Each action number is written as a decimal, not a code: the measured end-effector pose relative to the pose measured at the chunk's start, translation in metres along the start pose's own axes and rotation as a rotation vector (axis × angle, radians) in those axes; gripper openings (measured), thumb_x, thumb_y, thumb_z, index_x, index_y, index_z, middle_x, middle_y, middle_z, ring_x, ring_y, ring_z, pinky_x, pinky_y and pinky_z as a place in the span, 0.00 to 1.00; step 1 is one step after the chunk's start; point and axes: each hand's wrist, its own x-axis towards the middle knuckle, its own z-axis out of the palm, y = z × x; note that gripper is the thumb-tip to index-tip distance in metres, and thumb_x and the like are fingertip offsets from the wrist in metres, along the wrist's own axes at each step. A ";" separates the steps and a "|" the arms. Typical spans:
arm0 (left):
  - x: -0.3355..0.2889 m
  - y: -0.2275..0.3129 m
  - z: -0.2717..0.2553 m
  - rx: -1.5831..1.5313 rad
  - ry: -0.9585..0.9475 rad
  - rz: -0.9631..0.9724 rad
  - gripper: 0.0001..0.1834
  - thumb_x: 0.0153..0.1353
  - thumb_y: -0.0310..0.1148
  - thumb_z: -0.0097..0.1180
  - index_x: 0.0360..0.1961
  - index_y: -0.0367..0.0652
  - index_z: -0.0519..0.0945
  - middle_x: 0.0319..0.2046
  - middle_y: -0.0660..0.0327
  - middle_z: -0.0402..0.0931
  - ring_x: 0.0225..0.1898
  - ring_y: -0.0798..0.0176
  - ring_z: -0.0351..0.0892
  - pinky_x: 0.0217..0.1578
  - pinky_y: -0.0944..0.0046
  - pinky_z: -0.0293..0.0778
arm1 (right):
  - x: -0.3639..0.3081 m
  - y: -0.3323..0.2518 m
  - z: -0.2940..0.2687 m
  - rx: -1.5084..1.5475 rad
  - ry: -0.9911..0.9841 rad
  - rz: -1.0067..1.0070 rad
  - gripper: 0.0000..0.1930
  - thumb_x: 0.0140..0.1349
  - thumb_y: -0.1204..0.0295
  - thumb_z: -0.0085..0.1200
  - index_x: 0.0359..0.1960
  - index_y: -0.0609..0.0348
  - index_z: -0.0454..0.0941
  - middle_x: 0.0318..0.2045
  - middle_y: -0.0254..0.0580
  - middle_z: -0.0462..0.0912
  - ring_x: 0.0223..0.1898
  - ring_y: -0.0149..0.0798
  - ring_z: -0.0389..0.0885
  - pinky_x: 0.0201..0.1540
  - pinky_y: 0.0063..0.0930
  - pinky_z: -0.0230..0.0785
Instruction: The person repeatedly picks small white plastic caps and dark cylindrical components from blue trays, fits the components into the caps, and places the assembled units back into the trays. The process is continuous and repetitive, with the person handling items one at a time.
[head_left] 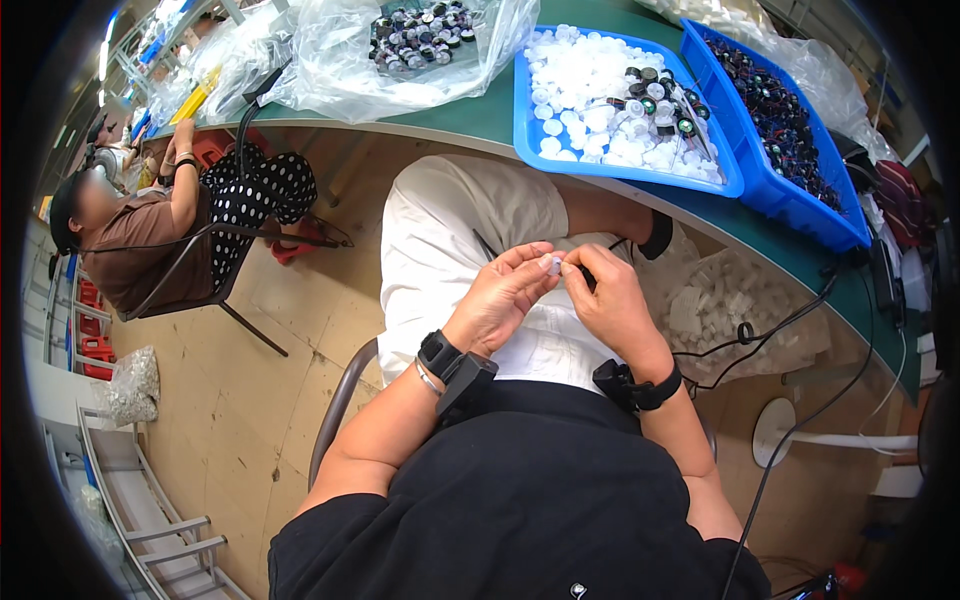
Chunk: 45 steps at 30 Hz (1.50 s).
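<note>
Left hand [500,300] and right hand [612,300] pinch a small whitish piece [555,267] above the lap [455,215]; open room toward the edge of the desk [487,120] (blue tray [640,179] just beside it).

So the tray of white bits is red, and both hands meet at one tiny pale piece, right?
Not red: the head view shows the tray of white bits is blue. Left hand and right hand do meet at one tiny pale piece.

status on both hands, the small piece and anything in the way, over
Left fingers, right fingers: pinched on small whitish piece. Piece held above lap. Nothing visibly blocking.
</note>
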 end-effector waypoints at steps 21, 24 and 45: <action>0.003 -0.002 0.002 0.090 0.009 0.097 0.15 0.62 0.25 0.58 0.49 0.35 0.71 0.45 0.55 0.78 0.45 0.67 0.78 0.50 0.70 0.75 | 0.000 0.009 0.005 0.073 0.008 0.086 0.04 0.61 0.76 0.51 0.33 0.65 0.72 0.29 0.50 0.79 0.28 0.49 0.77 0.32 0.36 0.68; 0.004 -0.004 -0.002 0.051 0.019 0.075 0.16 0.62 0.25 0.58 0.49 0.34 0.71 0.45 0.55 0.78 0.45 0.67 0.78 0.50 0.70 0.75 | -0.001 0.019 0.009 0.302 -0.022 0.277 0.05 0.62 0.78 0.50 0.38 0.64 0.70 0.29 0.46 0.79 0.28 0.37 0.77 0.32 0.29 0.68; 0.000 -0.002 0.006 0.307 0.018 0.225 0.23 0.57 0.22 0.61 0.54 0.33 0.69 0.48 0.53 0.76 0.50 0.64 0.76 0.51 0.66 0.73 | 0.000 0.022 0.009 0.641 -0.104 0.228 0.08 0.65 0.82 0.45 0.45 0.68 0.67 0.40 0.40 0.74 0.41 0.28 0.74 0.48 0.24 0.74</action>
